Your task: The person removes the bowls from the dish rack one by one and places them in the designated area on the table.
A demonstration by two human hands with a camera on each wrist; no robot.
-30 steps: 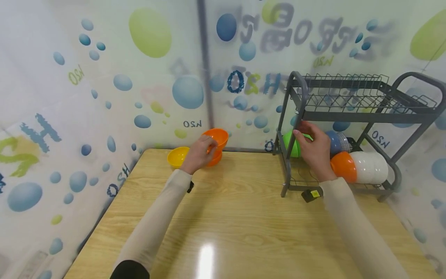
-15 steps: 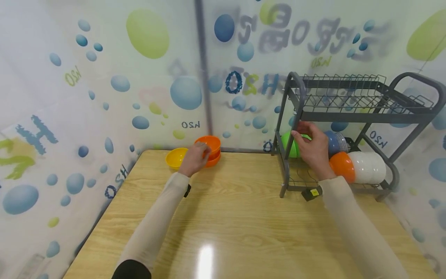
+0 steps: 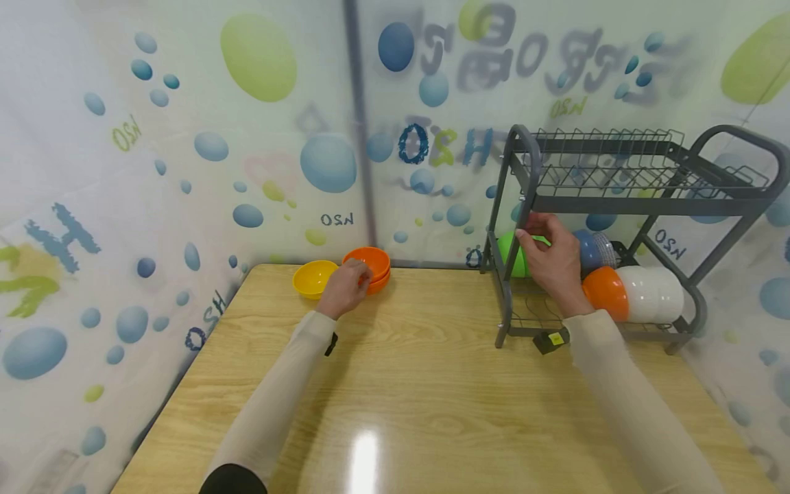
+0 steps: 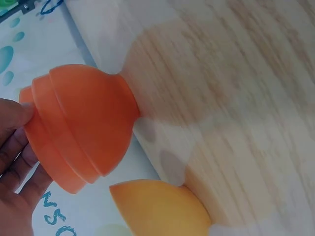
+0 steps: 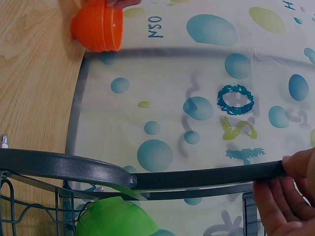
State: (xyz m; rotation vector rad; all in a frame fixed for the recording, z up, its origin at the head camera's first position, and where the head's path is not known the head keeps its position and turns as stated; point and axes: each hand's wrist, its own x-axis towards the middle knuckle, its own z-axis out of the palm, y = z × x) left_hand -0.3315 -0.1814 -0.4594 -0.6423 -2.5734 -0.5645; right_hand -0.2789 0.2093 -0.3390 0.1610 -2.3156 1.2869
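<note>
My left hand (image 3: 344,289) pinches the rim of the top orange bowl (image 4: 93,123), thumb on the near side. That bowl sits nested in a stack of orange bowls (image 3: 378,283) at the table's back left. Beside the stack stands a yellow bowl (image 3: 313,278), partly hidden by the hand. With its thumb and fingertips, my right hand (image 3: 552,261) grips the dark post (image 5: 211,177) of a two-tier dish rack (image 3: 642,206). Just behind that hand, a green bowl (image 5: 115,219) rests on the rack's lower tier.
On the lower tier lie an orange bowl (image 3: 605,293), white bowls (image 3: 654,295) and a blue bowl (image 3: 594,250), all tipped on their sides. A wire basket (image 3: 617,165) forms the upper tier. The wooden table (image 3: 432,370) ends at a patterned curtain (image 3: 432,226).
My left hand has lowered the top orange bowl and moved it left, from tilted above the stack to nested in it. My right hand has stayed on the rack post.
</note>
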